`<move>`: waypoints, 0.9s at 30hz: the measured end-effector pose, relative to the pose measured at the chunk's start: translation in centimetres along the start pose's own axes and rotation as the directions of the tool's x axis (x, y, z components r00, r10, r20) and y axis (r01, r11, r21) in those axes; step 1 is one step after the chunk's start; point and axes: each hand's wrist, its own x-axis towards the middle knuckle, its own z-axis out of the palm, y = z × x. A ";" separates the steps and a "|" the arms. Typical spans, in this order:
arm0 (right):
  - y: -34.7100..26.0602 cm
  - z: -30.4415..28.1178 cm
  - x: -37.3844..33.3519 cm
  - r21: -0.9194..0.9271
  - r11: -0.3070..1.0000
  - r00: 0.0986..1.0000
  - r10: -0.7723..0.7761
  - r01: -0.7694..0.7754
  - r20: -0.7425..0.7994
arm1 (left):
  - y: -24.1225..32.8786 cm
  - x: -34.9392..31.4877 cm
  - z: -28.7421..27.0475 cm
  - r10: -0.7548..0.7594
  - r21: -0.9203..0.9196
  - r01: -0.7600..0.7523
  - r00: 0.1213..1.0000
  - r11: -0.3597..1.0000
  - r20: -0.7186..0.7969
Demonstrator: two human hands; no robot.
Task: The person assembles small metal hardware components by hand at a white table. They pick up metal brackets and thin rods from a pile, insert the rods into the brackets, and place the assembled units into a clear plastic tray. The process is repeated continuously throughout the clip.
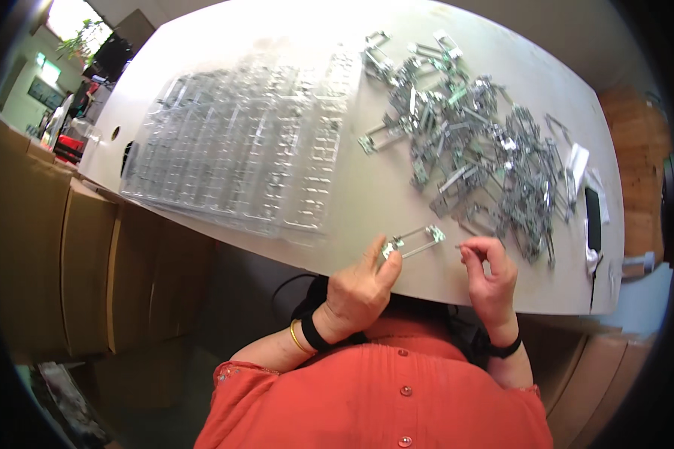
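My left hand (361,292) pinches one end of a small metal frame (419,243) between thumb and forefinger, just above the near edge of the table. The frame has two thin parallel rods joined by shiny end plates. Close to its far end, my right hand (491,278) is closed, thumb against forefinger. A tiny dark tip shows at those fingertips, too small to name. Beyond both hands lies a tangled heap of similar metal frames (472,142). Left of the heap rests a stack of clear plastic trays (240,150) with moulded pockets.
A dark phone-like object (593,218) lies near the table's right edge, beside crumpled white material (577,168). Cardboard boxes (90,266) stand below the table on the left. The white table (367,198) curves round in front of me.
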 end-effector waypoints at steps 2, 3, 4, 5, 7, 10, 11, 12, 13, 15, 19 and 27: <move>0.1 0.1 -0.1 0.008 1.000 1.000 -0.001 0.001 0.007 | 0.2 -0.2 -0.1 -0.016 0.013 0.015 0.999 1.000 0.046; 0.2 0.2 -0.1 0.010 1.000 1.000 0.002 -0.003 0.010 | 0.3 -0.2 -0.2 -0.024 0.021 0.023 0.997 1.000 0.069; 0.3 0.3 -0.2 0.013 1.000 1.000 0.005 -0.005 0.015 | 0.3 -0.3 -0.3 -0.034 0.031 0.031 0.995 0.999 0.091; 0.2 0.1 -0.3 0.015 1.000 0.999 0.024 -0.025 0.026 | 0.3 -0.3 -0.2 -0.035 0.014 0.033 0.993 0.999 0.110; 0.3 0.3 -0.3 0.018 0.999 0.999 0.026 -0.027 0.022 | 0.3 -0.3 0.1 -0.020 0.003 0.020 0.994 1.000 0.103; 0.3 0.4 -0.4 0.024 0.999 0.999 0.039 -0.040 0.035 | 0.4 -0.1 0.0 -0.008 -0.024 0.010 0.995 1.000 0.103; 0.3 0.4 -0.5 0.025 0.999 0.998 0.045 -0.046 0.043 | 0.4 0.0 -0.1 -0.004 -0.035 0.008 0.995 0.999 0.104; 0.3 0.4 -0.4 0.021 0.999 0.998 0.040 -0.041 0.042 | 0.4 -0.1 0.0 -0.001 -0.040 0.005 0.994 0.999 0.109; 0.3 0.5 -0.4 0.017 0.999 0.999 0.035 -0.035 0.042 | 0.4 -0.1 0.0 0.003 -0.044 0.002 0.993 0.999 0.114; 0.3 0.4 -0.4 0.010 0.999 0.998 0.036 -0.036 0.045 | 0.4 -0.2 0.1 0.001 -0.055 0.005 0.993 0.998 0.117; 0.4 0.3 -0.5 0.011 0.999 0.998 0.046 -0.047 0.041 | 0.5 -0.1 0.2 -0.038 -0.086 0.046 0.995 0.995 0.096; 0.6 0.2 -0.3 0.014 0.999 0.998 0.044 -0.045 0.040 | 1.1 1.8 0.2 -0.116 -0.138 0.127 0.989 0.982 0.089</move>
